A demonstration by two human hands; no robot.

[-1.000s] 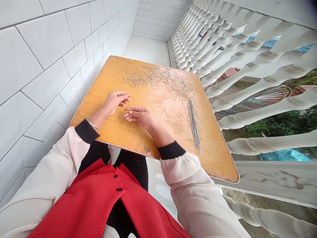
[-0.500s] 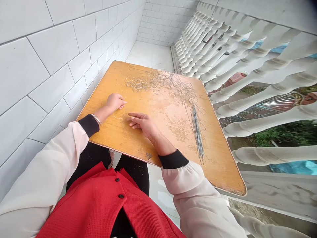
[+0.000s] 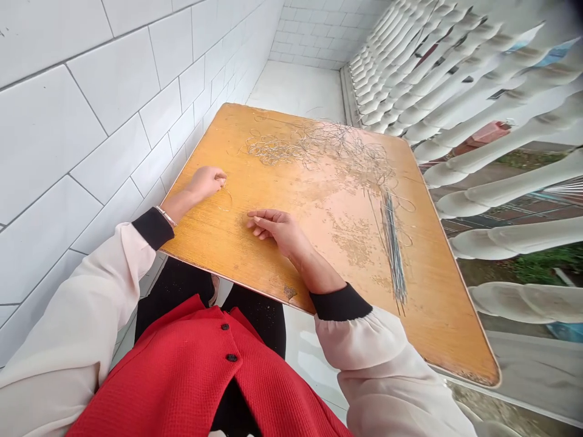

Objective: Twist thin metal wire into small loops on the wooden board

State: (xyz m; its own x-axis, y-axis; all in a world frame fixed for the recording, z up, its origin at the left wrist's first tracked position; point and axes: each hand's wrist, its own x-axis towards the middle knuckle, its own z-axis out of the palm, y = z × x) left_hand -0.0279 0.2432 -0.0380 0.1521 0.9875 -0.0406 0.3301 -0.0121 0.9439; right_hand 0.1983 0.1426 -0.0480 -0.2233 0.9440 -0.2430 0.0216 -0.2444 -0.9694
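My left hand (image 3: 207, 182) is closed in a pinch above the left part of the wooden table. A thin wire (image 3: 231, 197) hangs in a curve from its fingertips. Nearer the table's front edge, my right hand (image 3: 276, 229) has its thumb against bent fingers. Whether anything is between them is too small to make out. Beyond both hands lies a heap of bent wire loops (image 3: 276, 149), which runs into a looser tangle of wire (image 3: 359, 152). A bundle of straight grey wires (image 3: 394, 255) rests to the right of my right hand.
The yellow-brown tabletop (image 3: 437, 315) has worn, pinkish patches and rounded corners. A white tiled wall (image 3: 116, 91) runs close along the left side. White balusters (image 3: 501, 240) line the right side, with plants and ground visible between them.
My left hand has drawn slightly back from my right hand, the wire with it. The right fingers, stretched out before, are more bent toward the thumb. The view has shifted a little.
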